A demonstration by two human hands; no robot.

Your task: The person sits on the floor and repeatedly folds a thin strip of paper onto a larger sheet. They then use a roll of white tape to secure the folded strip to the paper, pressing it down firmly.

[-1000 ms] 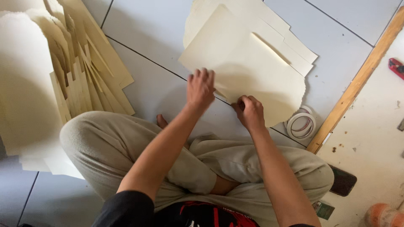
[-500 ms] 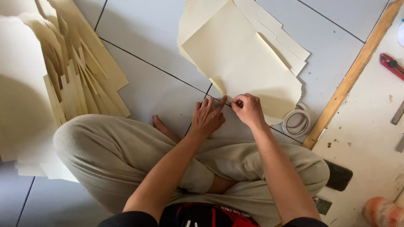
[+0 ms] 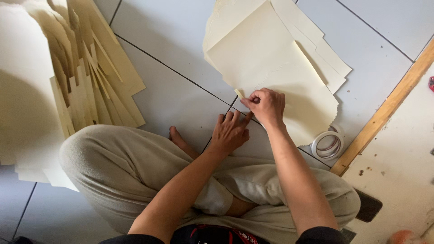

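Pinching a paper corner on the floor

The right hand (image 3: 266, 106) is pinching shut on the near corner of the cream sheet (image 3: 271, 63), lifting it off the stack; the left hand (image 3: 230, 133) is lying open, flat on the tiles just beside it.

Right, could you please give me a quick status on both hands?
Right hand pinching corner of top cream sheet. Left hand flat on floor tile beside it. Tape roll nearby.

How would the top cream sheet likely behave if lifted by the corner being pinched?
The top sheet looks thin and wide, so it would probably droop. It seems light: the right hand pinches it with fingertips alone. On the smooth stack, it may slide.
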